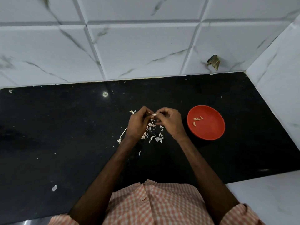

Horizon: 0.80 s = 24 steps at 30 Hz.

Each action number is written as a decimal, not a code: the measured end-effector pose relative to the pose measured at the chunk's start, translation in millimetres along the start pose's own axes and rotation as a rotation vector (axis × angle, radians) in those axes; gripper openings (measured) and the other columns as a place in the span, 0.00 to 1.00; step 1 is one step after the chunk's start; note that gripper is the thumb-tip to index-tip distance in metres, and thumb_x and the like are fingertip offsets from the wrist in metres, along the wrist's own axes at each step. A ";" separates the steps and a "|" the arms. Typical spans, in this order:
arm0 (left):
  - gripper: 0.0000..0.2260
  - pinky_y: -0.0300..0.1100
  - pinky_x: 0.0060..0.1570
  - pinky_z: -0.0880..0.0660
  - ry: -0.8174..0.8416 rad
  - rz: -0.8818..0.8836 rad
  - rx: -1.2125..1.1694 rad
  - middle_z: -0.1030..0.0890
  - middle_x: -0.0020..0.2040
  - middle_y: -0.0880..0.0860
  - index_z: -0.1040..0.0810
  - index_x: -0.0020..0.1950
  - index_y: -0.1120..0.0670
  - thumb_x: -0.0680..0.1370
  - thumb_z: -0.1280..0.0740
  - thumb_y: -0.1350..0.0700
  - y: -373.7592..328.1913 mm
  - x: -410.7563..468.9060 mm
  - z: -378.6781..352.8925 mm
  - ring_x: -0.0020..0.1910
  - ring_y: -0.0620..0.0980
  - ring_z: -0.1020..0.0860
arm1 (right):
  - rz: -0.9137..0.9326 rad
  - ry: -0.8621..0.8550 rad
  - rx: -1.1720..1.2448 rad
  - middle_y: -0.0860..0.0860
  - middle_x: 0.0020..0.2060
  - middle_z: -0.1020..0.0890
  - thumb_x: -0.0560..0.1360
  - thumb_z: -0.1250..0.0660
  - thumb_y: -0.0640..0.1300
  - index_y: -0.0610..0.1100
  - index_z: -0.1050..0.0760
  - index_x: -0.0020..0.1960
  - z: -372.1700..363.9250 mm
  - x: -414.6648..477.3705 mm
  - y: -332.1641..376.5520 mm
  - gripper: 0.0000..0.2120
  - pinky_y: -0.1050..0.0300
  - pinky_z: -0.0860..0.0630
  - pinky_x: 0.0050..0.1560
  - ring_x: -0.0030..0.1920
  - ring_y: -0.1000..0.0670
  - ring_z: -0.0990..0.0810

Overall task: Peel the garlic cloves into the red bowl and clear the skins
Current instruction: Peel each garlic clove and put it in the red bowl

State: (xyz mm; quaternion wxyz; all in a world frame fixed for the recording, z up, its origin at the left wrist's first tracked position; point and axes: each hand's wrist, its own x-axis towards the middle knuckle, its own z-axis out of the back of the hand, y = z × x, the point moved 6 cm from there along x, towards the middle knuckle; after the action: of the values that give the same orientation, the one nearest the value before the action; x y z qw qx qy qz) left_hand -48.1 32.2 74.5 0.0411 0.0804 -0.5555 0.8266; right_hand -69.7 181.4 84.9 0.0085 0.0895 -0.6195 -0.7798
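Observation:
A small pale garlic clove (153, 114) is held between both hands above the black counter. My left hand (138, 123) pinches one end of it and my right hand (169, 121) pinches the other, fingers curled. Below the hands lies a loose pile of white garlic skins (154, 135). To the right stands the red bowl (211, 132), holding several peeled cloves (197, 120).
A garlic stem (122, 136) lies left of the pile. Stray skin bits (54, 188) are scattered over the black counter (65, 127). White tiled walls close off the back and the right side; a white ledge sits at the front right.

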 end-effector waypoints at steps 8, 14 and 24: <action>0.02 0.55 0.42 0.20 -0.016 -0.016 0.029 0.18 0.41 0.44 0.23 0.47 0.61 0.79 0.32 0.66 -0.8 2.0 2.3 0.41 0.44 0.17 | -0.042 -0.019 0.121 0.44 0.39 0.14 0.77 0.30 0.34 0.40 0.18 0.45 -1.9 -1.9 2.0 0.05 0.51 0.15 0.44 0.41 0.47 0.13; 0.03 0.57 0.33 0.20 -0.062 0.007 -0.057 0.17 0.41 0.41 0.25 0.46 0.64 0.79 0.33 0.67 -3.6 -0.9 5.2 0.36 0.54 0.17 | -0.031 -0.053 0.153 0.43 0.38 0.15 0.77 0.30 0.33 0.40 0.18 0.45 -5.3 -1.8 5.5 0.04 0.55 0.16 0.42 0.40 0.48 0.13; 0.02 0.50 0.32 0.19 -0.105 0.119 -0.189 0.16 0.43 0.52 0.21 0.49 0.60 0.78 0.30 0.65 -1.3 2.2 7.6 0.39 0.54 0.16 | -0.094 0.018 0.248 0.41 0.42 0.16 0.79 0.32 0.35 0.33 0.20 0.52 -6.6 3.6 3.7 0.05 0.51 0.16 0.48 0.42 0.50 0.15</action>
State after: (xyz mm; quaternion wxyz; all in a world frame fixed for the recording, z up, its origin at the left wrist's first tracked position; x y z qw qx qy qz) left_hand -49.4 25.6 78.8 -0.0296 0.0862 -0.6362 0.7661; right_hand -72.6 173.7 86.6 -0.0335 0.1260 -0.7062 -0.6959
